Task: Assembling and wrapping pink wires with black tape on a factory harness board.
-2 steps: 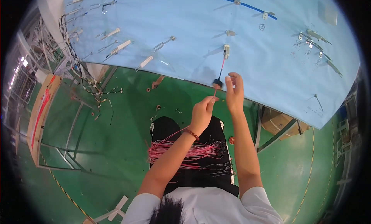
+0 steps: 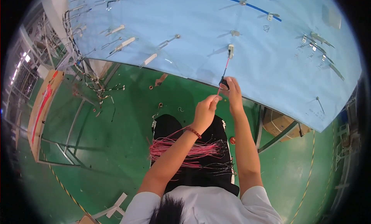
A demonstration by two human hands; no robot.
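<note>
Wire (image 2: pixel 227 65), pink, runs straight from a white fixture (image 2: pixel 230 51) on the blue desk (image 2: pixel 193 19) to the left hand (image 2: pixel 205 110), whose grip is pinched closed on it. Right hand (image 2: pixel 233 91) touches a black roll (image 2: pixel 224 83) at the wire; its grip closure cannot be determined. Pink wire bundle (image 2: pixel 185 150) lies across the lap.

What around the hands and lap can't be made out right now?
All in the head view:
Thin red wire: gripped stretch hidden inside the left hand.
Round black roll: blurred and partly covered by the right hand, so its grip is unclear.
Pink wire bundle: partly hidden by the left forearm.
Dark marks on the pale-blue flat board: too small to read.
</note>
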